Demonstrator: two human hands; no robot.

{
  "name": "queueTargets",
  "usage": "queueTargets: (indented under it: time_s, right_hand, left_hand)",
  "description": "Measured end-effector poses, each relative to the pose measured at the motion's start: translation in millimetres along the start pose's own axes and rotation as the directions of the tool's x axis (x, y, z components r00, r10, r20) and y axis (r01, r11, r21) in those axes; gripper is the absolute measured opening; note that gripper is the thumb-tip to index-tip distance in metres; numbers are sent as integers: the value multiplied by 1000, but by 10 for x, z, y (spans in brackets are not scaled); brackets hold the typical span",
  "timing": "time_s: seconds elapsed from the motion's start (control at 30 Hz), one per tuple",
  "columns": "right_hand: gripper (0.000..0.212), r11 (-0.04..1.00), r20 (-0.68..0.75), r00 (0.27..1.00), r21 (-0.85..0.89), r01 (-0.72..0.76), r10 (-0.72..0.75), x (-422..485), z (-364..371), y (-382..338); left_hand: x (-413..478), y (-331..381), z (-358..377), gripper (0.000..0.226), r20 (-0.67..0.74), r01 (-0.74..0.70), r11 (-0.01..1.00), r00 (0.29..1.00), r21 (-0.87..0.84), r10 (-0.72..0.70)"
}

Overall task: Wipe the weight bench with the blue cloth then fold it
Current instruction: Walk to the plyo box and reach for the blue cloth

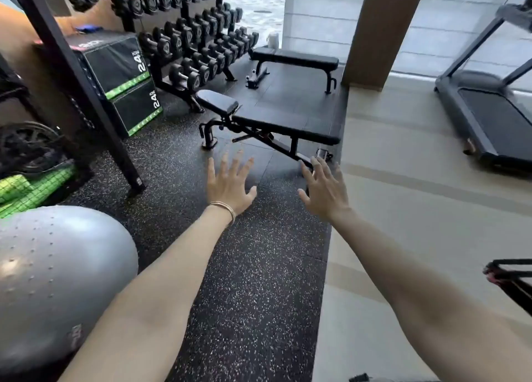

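Observation:
A black adjustable weight bench (276, 121) stands on the speckled rubber floor ahead of me, its headrest pad to the left. The blue cloth (87, 28) lies far off at the upper left, on top of a black and green plyo box (115, 62). My left hand (229, 184) and my right hand (325, 188) are both stretched forward over the floor, short of the bench, fingers spread and holding nothing. A thin bracelet circles my left wrist.
A second flat bench (296, 59) stands behind the first. A dumbbell rack (187, 33) fills the back left. A black rack upright (74, 76) slants at left, a grey exercise ball (57, 278) sits near left, a treadmill (489, 116) at right, a brown pillar (380, 30) behind.

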State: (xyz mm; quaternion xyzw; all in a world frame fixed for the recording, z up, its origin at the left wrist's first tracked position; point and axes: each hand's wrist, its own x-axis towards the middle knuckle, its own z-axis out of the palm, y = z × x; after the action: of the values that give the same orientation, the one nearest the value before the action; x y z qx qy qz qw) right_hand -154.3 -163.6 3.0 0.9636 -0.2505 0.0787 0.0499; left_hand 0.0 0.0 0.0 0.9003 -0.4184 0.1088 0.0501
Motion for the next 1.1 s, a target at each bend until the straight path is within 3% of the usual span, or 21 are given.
queueTargets:
  time_s: [0.23,0.6,0.87,1.1]
  right_hand:
    - [68,996,34,996,12,88,-88,-489,462,-354]
    - [65,995,42,996,62,73,-76,-1078,499,-737]
    - [59,981,-84,980,52,186,-181,-1350,310,-906]
    - [60,963,-87,966,91,252,-244,-1096,376,-921]
  left_hand:
    - [-593,-23,391,71,66,-10,999,998,-33,12]
    - [-1319,-189,382,72,88,-53,997,994,-57,57]
    - [-1742,-327,209,70,93,-20,994,995,-109,30]
    - [-1592,-374,183,72,106,-17,995,994,-94,27]
